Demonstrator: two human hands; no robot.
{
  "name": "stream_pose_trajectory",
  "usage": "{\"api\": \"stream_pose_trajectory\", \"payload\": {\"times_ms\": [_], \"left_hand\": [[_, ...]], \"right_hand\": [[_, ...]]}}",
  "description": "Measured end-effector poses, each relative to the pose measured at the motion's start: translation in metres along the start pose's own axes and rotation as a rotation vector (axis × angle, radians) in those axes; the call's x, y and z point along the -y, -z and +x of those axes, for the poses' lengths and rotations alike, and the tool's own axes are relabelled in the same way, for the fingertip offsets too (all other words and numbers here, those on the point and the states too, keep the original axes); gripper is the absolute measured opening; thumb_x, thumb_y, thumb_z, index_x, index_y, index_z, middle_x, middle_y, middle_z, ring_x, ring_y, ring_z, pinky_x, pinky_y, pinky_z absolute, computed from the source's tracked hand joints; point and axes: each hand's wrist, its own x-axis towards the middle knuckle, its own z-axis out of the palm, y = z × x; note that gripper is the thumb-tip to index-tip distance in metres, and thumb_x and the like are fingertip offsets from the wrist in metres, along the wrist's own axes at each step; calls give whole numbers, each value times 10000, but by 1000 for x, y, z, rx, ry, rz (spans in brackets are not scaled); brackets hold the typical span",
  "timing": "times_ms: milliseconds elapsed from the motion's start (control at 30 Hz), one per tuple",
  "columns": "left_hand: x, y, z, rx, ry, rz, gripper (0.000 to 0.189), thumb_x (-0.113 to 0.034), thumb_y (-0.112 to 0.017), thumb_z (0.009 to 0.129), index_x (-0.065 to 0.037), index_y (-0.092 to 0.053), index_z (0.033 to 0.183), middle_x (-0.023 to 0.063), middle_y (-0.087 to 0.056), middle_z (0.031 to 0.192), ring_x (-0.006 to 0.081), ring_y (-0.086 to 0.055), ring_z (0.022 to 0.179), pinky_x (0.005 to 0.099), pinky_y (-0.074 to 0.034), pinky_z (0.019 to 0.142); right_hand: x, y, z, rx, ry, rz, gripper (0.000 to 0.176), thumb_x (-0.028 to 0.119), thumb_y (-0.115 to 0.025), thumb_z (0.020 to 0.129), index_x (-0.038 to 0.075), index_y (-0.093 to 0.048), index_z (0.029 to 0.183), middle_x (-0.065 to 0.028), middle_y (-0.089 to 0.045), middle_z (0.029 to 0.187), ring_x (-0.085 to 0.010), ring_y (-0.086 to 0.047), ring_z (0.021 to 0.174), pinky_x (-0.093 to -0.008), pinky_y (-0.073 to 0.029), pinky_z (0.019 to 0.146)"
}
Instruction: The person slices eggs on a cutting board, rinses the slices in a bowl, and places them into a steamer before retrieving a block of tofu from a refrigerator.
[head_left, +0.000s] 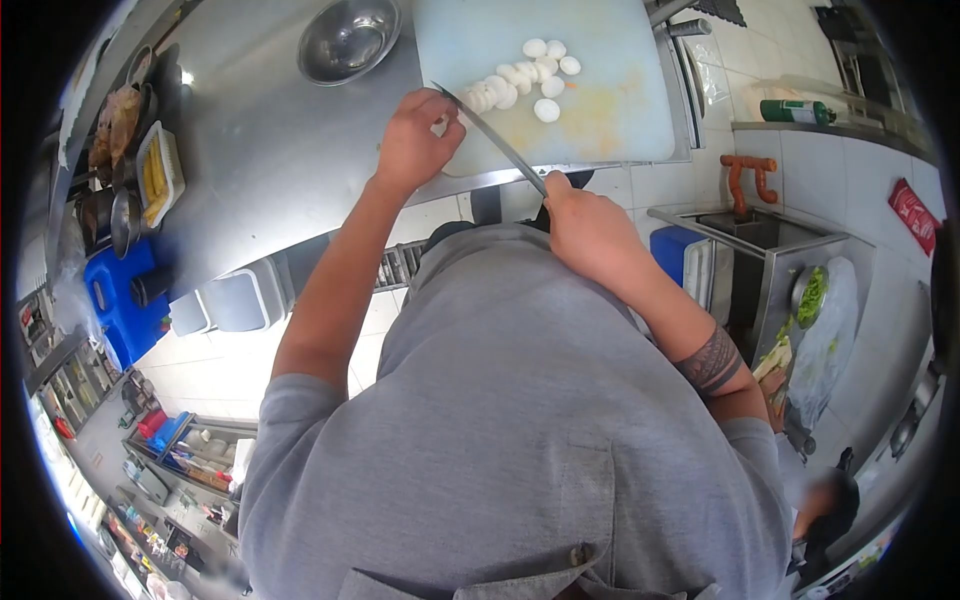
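Note:
The knife (505, 148) is in my right hand (592, 225), fingers wrapped round its handle. Its blade slants up and left over the near edge of the cutting board (610, 110). My left hand (418, 142) is beside the blade's tip, at the board's left edge, with fingers curled in towards the thumb. Whatever those fingers hold, I cannot tell. Round white slices (518, 76) lie on the board in an overlapping row just past the blade, and several loose ones (547, 110) sit at the row's right end.
A steel bowl (349, 42) stands on the metal table (270, 140) left of the board. Further left are a white basket (160, 175) of yellow pieces and a blue container (122, 300). At right, a metal bowl of chopped greens (812, 297) sits near a person (825, 500).

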Motion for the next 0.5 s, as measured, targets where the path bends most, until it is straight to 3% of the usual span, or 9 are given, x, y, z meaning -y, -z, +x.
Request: {"api": "stream_pose_trajectory", "payload": {"times_ms": [133, 200, 500], "left_hand": [[1, 2, 0, 1, 12, -26, 110, -92, -733, 836, -38, -723, 932, 96, -697, 990, 255, -681, 846, 380, -571, 770], [0, 5, 2, 33, 27, -19, 110, -76, -726, 838, -41, -714, 942, 88, -684, 965, 241, -685, 835, 368, -564, 762], [-5, 7, -6, 0, 109, -60, 118, -115, -726, 842, -34, -724, 927, 73, -701, 986, 229, -692, 753, 353, -580, 712]], "right_hand": [[-22, -44, 20, -59, 34, 59, 189, 132, -539, 1015, -14, -479, 1119, -280, -703, 874, -484, -691, 829, -600, -520, 735], [-22, -47, 31, 21, -3, 54, 364, 33, -578, 870, -48, -490, 1214, -290, -707, 989, -474, -702, 928, -587, -539, 814], [1, 1, 12, 83, -42, -15, 343, 33, -571, 870, -42, -511, 1199, -286, -716, 933, -458, -716, 885, -573, -554, 793]]}}
